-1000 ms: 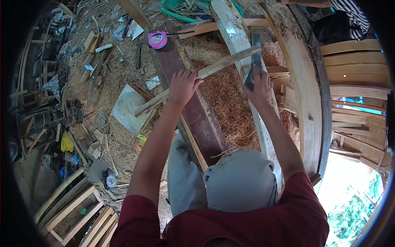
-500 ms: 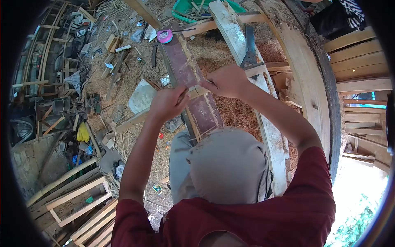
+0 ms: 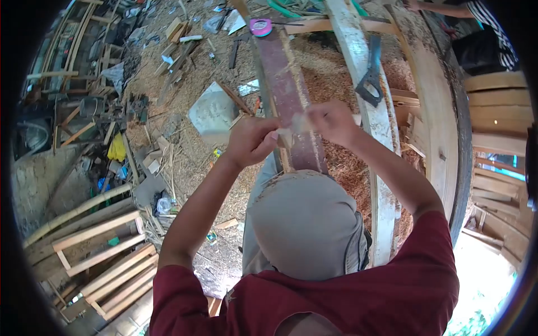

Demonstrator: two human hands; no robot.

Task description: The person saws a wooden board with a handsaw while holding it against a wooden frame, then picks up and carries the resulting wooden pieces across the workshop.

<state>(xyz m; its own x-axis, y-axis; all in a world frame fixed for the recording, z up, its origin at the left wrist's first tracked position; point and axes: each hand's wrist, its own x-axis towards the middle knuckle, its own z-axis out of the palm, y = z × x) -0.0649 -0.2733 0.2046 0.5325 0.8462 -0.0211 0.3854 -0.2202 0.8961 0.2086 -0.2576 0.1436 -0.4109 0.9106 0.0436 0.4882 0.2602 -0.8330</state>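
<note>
A pale wooden stick spans my two hands above a maroon board with sawdust along its edge. My left hand is closed around the stick, thumb on top. My right hand is blurred by motion but appears closed on the stick's other part, and a pale end shows beyond it. The stick is smeared, so its surface is hard to make out. At the board's far end lies a pink-and-black tape measure.
A handsaw rests on a whitish plank to the right. Beyond it runs a long thick timber. Another person's striped sleeve shows at upper right. Wooden frames lie at lower left; shavings and scraps cover the floor.
The stick has turned from a clear slant to nearly level and is now blurred. My hands have shifted slightly lower and to the right in view, as the whole view has moved.
</note>
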